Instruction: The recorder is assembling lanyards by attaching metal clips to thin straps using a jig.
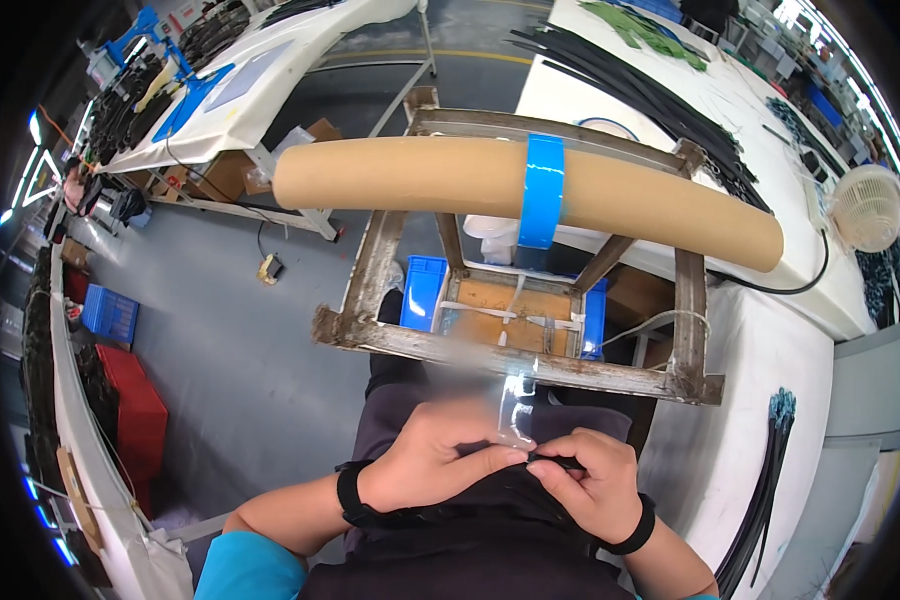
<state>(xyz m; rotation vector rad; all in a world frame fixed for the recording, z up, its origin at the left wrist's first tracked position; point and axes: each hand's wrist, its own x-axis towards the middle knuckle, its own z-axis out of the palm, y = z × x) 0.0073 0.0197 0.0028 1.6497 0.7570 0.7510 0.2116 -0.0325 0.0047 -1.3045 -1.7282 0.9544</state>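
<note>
My left hand is in front of my lap, its thumb and index finger pinched at the lower end of a clear, glossy plastic strip. Close beside it, my right hand pinches a small black strip; the two hands' fingertips nearly touch. A grey blur hides what is just above my left fingers. Beyond my hands, a long brown cardboard tube lies across a rusty metal frame. Around the tube runs a bright blue glossy band.
Blue bins and a cardboard box sit inside the frame. On the right, a white table holds black strips and a round fan. A bundle of black cords lies nearer. A red box stands left.
</note>
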